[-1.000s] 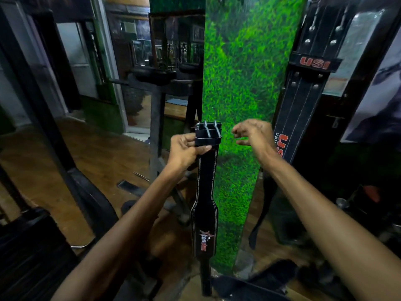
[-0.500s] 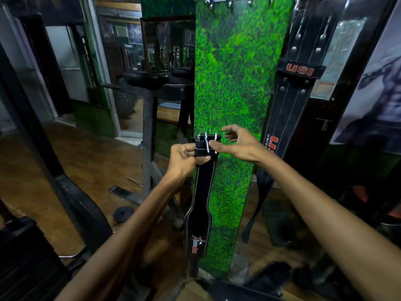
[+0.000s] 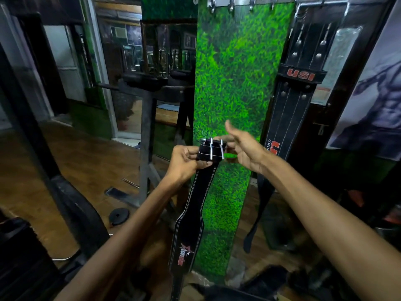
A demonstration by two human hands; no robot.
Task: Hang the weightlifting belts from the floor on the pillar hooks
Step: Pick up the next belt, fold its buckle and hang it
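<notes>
A black weightlifting belt [image 3: 191,222] with white stitching and a red star logo hangs down in front of the green grass-covered pillar [image 3: 234,83]. My left hand [image 3: 184,161] grips its top just below the two-pronged metal buckle [image 3: 213,148]. My right hand [image 3: 245,148] touches the buckle's right side with thumb and fingers, the other fingers spread. A row of metal hooks [image 3: 231,4] runs along the pillar's top. A second black belt marked USI [image 3: 297,88] hangs from the right-hand hook.
A black gym machine frame [image 3: 147,118] stands left of the pillar, with a small weight plate [image 3: 119,216] on the wooden floor. More dark belts [image 3: 249,287] lie on the floor at the pillar's foot. A poster [image 3: 375,101] covers the right wall.
My right hand came in from beside the pillar and took hold of the buckle. The view tilted up, bringing the hooks into sight. My left hand kept its grip.
</notes>
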